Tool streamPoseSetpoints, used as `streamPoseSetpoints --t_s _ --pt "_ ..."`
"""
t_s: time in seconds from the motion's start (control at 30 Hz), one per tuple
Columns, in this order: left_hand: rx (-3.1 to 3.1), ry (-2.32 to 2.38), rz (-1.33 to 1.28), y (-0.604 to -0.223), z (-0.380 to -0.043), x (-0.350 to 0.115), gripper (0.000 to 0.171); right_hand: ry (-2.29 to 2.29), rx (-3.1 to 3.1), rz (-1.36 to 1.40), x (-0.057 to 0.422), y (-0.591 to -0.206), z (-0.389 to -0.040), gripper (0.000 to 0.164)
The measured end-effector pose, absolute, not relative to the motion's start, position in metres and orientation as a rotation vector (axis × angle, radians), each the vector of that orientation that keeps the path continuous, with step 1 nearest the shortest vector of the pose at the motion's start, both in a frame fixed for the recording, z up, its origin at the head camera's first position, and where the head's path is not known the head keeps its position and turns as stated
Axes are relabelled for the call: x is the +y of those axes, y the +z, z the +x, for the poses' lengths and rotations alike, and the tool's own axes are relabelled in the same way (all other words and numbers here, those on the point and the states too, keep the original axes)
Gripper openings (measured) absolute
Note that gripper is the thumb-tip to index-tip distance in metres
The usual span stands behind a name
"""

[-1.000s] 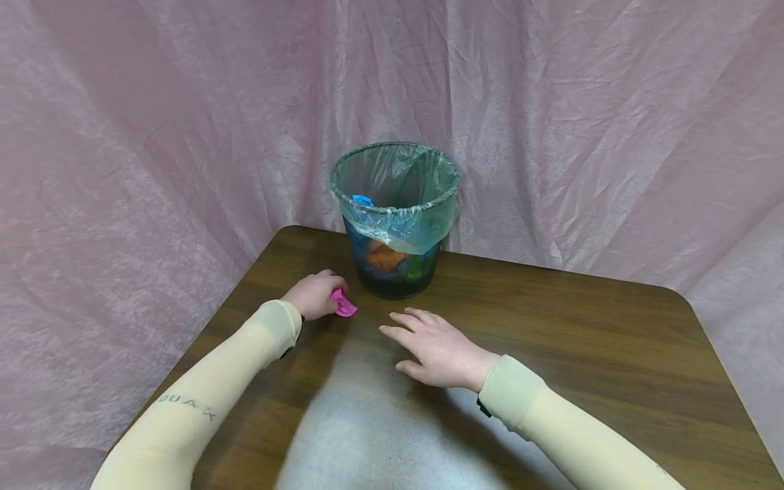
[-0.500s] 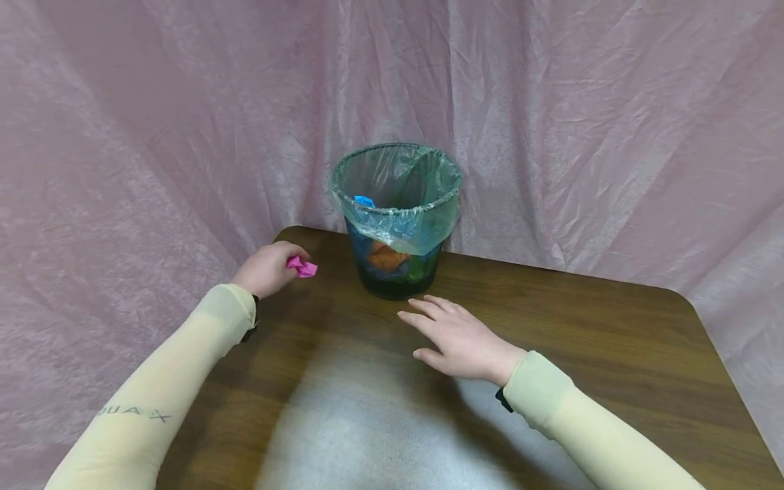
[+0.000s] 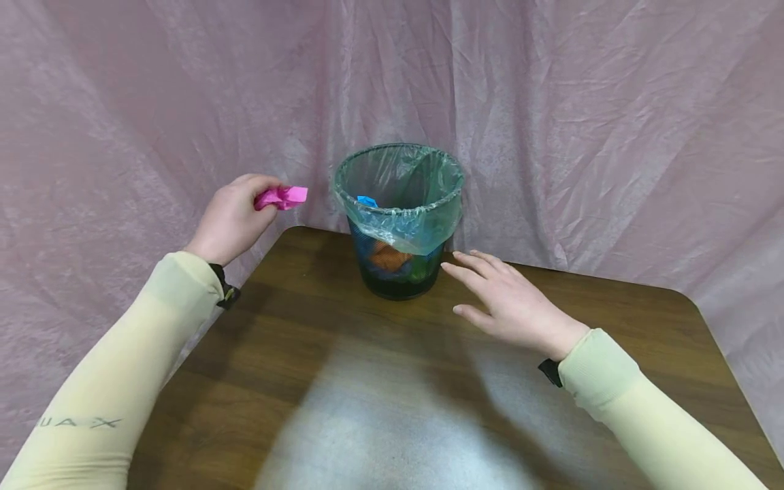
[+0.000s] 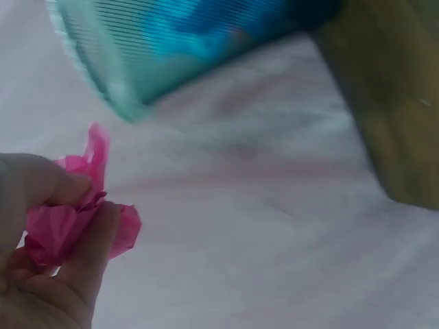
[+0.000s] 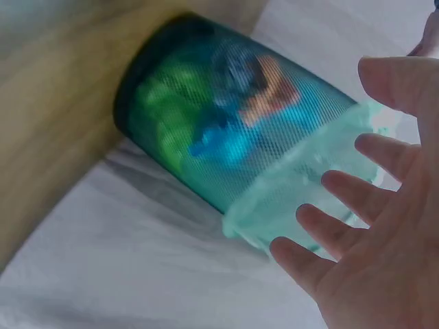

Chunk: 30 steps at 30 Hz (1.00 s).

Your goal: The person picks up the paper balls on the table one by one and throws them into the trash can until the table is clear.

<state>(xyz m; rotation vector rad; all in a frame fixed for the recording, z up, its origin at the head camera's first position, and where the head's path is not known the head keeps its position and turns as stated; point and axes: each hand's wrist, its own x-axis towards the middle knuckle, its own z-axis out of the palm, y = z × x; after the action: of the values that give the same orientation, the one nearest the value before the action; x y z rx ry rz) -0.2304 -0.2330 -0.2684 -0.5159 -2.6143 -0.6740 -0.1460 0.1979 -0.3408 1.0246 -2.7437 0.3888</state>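
Note:
My left hand [image 3: 235, 214] pinches a crumpled piece of pink paper [image 3: 283, 198] between thumb and fingers, raised to the left of the bin at about rim height. In the left wrist view the pink paper [image 4: 65, 229] bulges out on both sides of the fingertips. A dark mesh waste bin [image 3: 398, 279] stands at the back of the table, its green plastic liner [image 3: 422, 231] folded over the rim. Through the mesh show crumpled orange [image 3: 388, 257], blue and green pieces. My right hand [image 3: 514, 303] hovers right of the bin, fingers spread, holding nothing.
The brown wooden table [image 3: 245, 381] has rounded back corners. Behind it and on both sides hangs a pink curtain [image 3: 582, 136], close to the bin's far side. A blue piece [image 3: 367, 201] shows just inside the bin's left rim.
My left hand has lifted the pink paper from the tabletop, going left and up to rim height. My right hand has moved right and farther forward, still spread. The bin stays in place.

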Motion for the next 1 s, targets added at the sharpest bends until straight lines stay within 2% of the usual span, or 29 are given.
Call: streamPoseSetpoints --t_s 0.37,0.67,1.0 --pt "-2.409 -0.727 -0.748 -0.222 -0.226 -0.152 0.026 0.372 -2.611 0.921 0.204 -0.306 -0.154 0.066" --pt "-2.51 -0.736 -0.794 -0.206 -0.251 -0.103 0.029 0.335 -2.57 0.909 0.196 -0.279 -0.167 0.064" --pt "-2.682 -0.65 -0.748 -0.202 -0.288 -0.078 0.031 0.307 -2.57 0.904 0.19 -0.265 -0.173 0.064"
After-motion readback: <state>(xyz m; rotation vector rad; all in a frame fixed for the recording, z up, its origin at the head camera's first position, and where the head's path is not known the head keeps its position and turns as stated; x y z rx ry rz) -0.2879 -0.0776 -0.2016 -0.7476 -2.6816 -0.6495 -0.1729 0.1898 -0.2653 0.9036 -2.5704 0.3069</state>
